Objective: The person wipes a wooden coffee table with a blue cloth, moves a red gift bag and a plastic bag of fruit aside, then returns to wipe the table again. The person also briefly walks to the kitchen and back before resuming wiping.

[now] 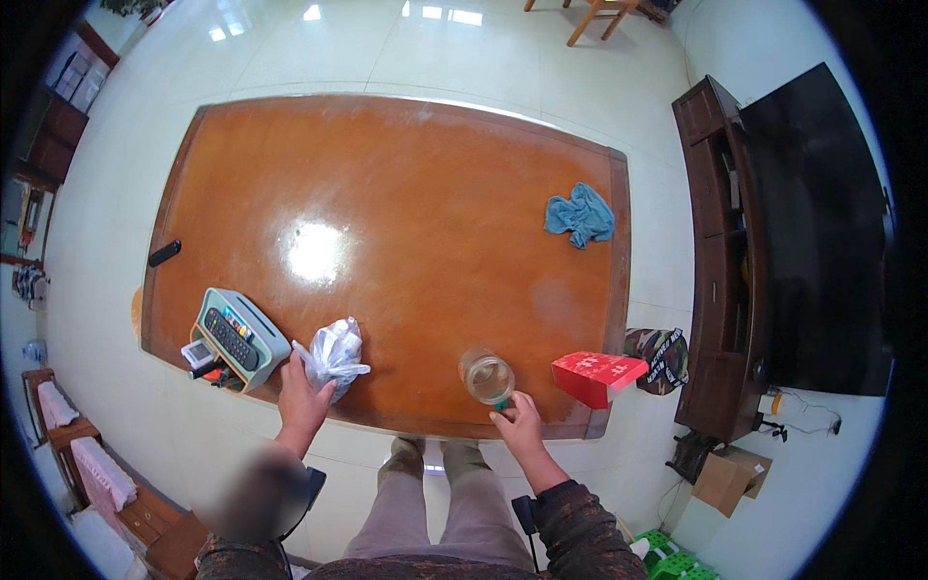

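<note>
My left hand (302, 403) grips the near-left side of a crumpled clear plastic bag (339, 348), its fingertips on one corner and its thumb at the lower edge. What the bag holds cannot be made out. At the table's near edge, my right hand (520, 423) has the small green handle of a clear glass mug (487, 375) between thumb and fingers. The mug is tilted, with its round rim towards me. Left of the bag stands a pale green desktop organizer (272, 330) with a black remote control (230, 338) and other small items in it.
The brown wooden table (435, 217) bears a red box (598, 373) at its right edge, a blue cloth (580, 216) at the far right and a black object (164, 253) at the left. Beyond the right edge are a camouflage-patterned stool (658, 360) and a dark TV cabinet (714, 290).
</note>
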The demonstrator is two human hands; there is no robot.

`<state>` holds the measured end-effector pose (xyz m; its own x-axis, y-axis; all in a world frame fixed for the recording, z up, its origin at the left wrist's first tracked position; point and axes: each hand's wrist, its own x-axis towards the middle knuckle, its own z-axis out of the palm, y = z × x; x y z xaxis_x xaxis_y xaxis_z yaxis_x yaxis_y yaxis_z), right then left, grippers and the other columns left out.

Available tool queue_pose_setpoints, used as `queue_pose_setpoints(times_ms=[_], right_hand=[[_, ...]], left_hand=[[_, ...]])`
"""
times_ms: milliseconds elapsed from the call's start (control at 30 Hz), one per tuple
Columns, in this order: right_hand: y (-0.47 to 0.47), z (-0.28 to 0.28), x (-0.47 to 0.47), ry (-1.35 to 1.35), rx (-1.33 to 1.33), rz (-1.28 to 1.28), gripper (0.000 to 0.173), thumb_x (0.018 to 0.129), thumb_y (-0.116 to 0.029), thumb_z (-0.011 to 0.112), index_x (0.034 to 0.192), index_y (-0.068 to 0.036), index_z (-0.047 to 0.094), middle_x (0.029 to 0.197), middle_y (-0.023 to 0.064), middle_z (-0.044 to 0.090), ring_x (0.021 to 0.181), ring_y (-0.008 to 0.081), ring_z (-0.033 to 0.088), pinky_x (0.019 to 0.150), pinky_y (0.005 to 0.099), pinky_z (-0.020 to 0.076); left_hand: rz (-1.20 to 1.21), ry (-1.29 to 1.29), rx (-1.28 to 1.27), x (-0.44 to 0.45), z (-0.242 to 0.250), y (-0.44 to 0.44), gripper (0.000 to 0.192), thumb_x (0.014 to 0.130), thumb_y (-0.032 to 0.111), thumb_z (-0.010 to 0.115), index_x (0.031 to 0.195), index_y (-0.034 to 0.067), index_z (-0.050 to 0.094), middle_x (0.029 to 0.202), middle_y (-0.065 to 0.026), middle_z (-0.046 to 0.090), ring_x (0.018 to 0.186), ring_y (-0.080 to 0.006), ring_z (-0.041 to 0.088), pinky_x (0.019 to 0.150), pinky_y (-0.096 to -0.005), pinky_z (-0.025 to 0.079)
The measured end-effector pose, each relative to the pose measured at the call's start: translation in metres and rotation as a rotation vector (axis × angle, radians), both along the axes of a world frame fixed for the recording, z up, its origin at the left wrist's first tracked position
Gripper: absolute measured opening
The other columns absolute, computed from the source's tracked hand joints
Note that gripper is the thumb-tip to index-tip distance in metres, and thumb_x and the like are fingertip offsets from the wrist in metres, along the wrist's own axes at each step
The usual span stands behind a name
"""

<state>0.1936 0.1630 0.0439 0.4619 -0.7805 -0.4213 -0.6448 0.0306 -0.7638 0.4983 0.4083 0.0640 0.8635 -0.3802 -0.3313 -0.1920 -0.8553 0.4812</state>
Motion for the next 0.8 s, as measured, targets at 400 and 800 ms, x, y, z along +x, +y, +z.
queue_pose_setpoints(times_ms=[400, 800], right_hand=[[-0.159, 0.005, -0.176, 0.267, -0.448, -0.051, 0.024, 0.076, -0.003, 0.067, 0.099, -0.005, 0.064, 0.088, 0.0130, 0.060, 0.079, 0.0290, 0.061, 0.076, 0.0395, 0.0507], [-0.383, -0.066, 0.009, 0.548, -0.419, 0.149, 0.081, 0.090, -0.042, 0.062, 0.153, -0.008, 0.023, 0.156, 0.0225, 0.024, 0.142, 0.0372, 0.029, 0.107, 0.0598, 0.0306]], left_hand=[[-0.428, -0.287, -0.290, 0.016, 0.047, -0.115, 0.065, 0.075, 0.007, 0.073, 0.135, 0.004, 0.048, 0.142, -0.0242, 0.039, 0.129, -0.0430, 0.042, 0.108, -0.0453, 0.036], [-0.710, -0.136, -0.084, -0.018, 0.020, -0.423, 0.072, 0.083, 0.033, 0.071, 0.146, 0.016, 0.040, 0.151, -0.0234, 0.032, 0.135, -0.0437, 0.037, 0.111, -0.0468, 0.036]])
